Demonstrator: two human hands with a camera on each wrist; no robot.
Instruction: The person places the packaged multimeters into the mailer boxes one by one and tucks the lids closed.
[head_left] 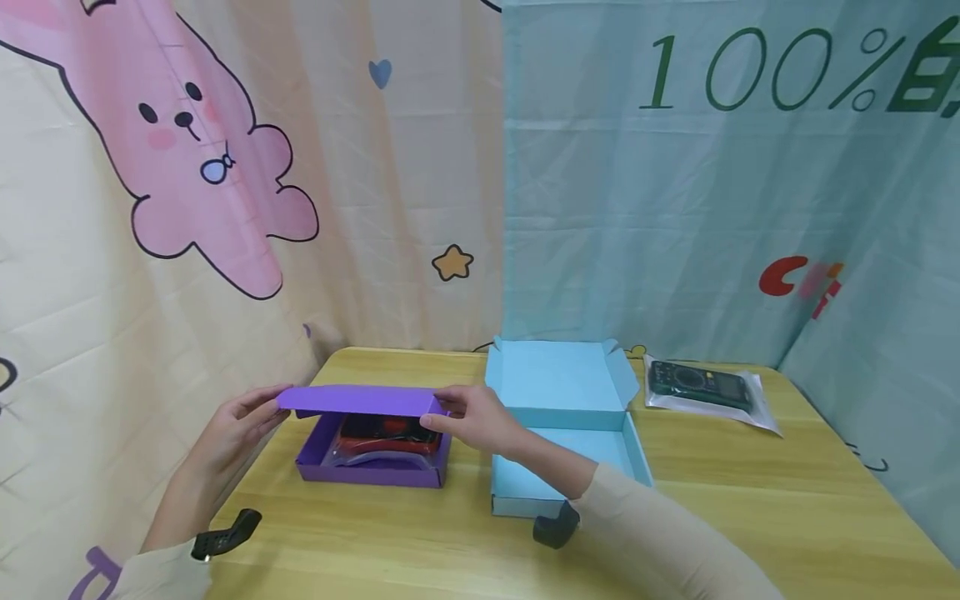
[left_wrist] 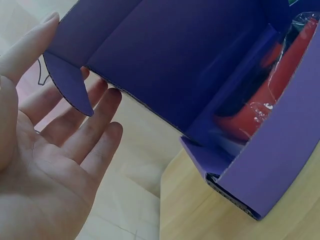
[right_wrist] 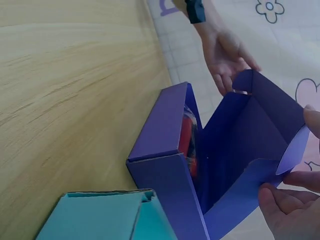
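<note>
A purple cardboard box [head_left: 367, 476] stands on the table with its lid [head_left: 360, 398] partly raised. Inside lies a red-and-black device [head_left: 386, 445] wrapped in clear plastic; the lid hides part of it. At the lid's left end, my left hand [head_left: 234, 437] touches the edge with nearly straight fingers, thumb and fingers spread apart in the left wrist view. My right hand [head_left: 480, 421] pinches the lid's right front corner between thumb and fingers. In the right wrist view, a corner tab of the lid [right_wrist: 295, 150] shows between these fingers.
Right of the purple box, a light blue box [head_left: 555, 375] stands with its lid up, partly behind my right forearm. A dark green multimeter [head_left: 701, 385] in a plastic bag lies at the back right. Curtains [head_left: 405, 183] hang behind the wooden table [head_left: 750, 500].
</note>
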